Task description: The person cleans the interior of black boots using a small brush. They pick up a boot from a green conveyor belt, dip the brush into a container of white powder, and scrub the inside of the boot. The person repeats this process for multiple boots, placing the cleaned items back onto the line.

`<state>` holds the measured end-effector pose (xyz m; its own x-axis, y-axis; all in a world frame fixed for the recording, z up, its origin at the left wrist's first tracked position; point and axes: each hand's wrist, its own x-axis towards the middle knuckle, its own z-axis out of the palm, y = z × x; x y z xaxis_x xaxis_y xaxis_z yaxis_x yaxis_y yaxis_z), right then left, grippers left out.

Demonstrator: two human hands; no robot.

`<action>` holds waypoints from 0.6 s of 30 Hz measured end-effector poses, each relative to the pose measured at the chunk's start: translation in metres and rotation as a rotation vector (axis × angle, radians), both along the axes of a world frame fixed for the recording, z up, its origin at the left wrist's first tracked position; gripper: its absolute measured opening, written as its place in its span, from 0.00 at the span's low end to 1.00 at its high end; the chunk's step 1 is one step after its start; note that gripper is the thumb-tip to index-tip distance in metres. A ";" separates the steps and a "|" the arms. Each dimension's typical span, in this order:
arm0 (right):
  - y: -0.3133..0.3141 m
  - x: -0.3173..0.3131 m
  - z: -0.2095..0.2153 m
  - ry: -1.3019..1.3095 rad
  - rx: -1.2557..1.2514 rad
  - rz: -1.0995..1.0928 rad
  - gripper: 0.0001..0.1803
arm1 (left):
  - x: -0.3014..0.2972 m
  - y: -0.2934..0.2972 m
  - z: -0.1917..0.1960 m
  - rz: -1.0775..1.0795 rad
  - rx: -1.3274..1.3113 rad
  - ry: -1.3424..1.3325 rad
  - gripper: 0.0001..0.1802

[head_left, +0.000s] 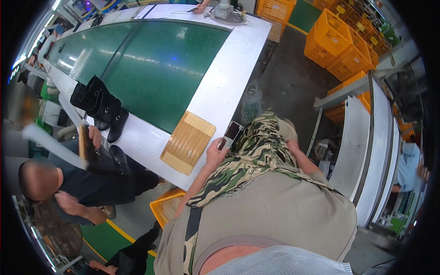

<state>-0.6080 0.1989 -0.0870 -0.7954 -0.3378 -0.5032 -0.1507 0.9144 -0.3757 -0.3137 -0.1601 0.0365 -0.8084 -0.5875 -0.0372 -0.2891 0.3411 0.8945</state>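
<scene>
My left hand [215, 154] is by the near edge of the table, its fingers closed round a dark flat object with a pale edge [233, 131]. A small dark-brown part shows at the fingertips; what kind of thing it is I cannot make out. Just left of this hand a slatted wooden board [188, 143] lies on the white table border. My right hand [293, 146] is low at my right side against the camouflage apron [261, 151]. Its fingers are partly hidden there, so I cannot see whether they grip anything.
Black buckled boots [98, 103] stand on the table [233, 75] beside its green belt [165, 59]. At left a co-worker [91, 183] handles a black boot [107, 160]. Orange crates [327, 36] are stacked at far right; a white-panelled rack [353, 146] stands to my right.
</scene>
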 end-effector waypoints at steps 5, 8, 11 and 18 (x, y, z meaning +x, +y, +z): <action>-0.090 -0.092 0.034 -0.060 -0.018 -0.026 0.10 | -0.068 -0.030 -0.011 0.143 -0.080 -0.024 0.27; -0.164 -0.192 0.040 -0.175 -0.342 -0.222 0.07 | -0.122 -0.052 -0.029 0.199 -0.370 -0.010 0.30; -0.262 -0.297 0.046 -0.229 -0.671 -0.210 0.06 | -0.190 -0.073 -0.037 0.367 -0.446 -0.133 0.35; -0.447 -0.463 0.059 -0.445 -0.821 0.006 0.08 | -0.259 -0.093 -0.073 0.762 -0.368 -0.561 0.44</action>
